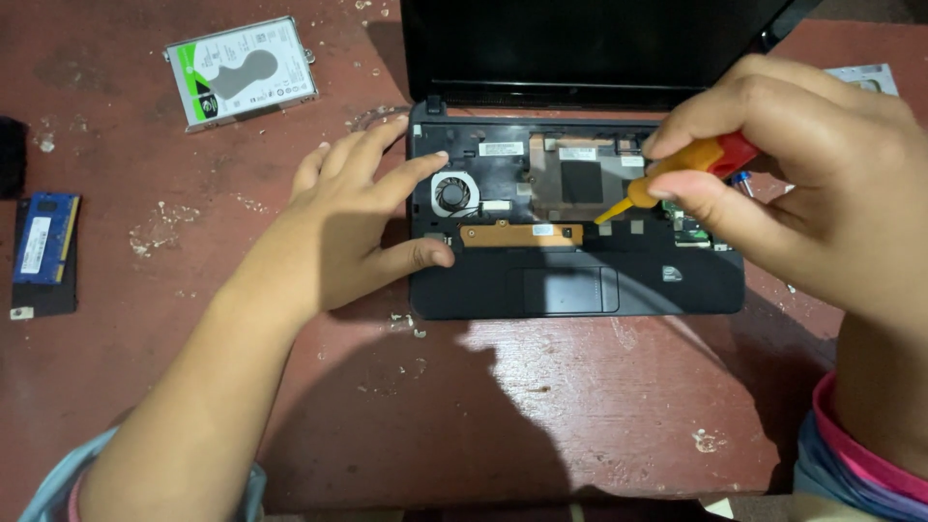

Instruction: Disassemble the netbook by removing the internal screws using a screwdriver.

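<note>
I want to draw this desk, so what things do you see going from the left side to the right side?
Blue memory stick → silver hard drive → left hand on the laptop's edge → round fan inside the opened laptop → orange-and-red screwdriver → right hand holding it.
</note>
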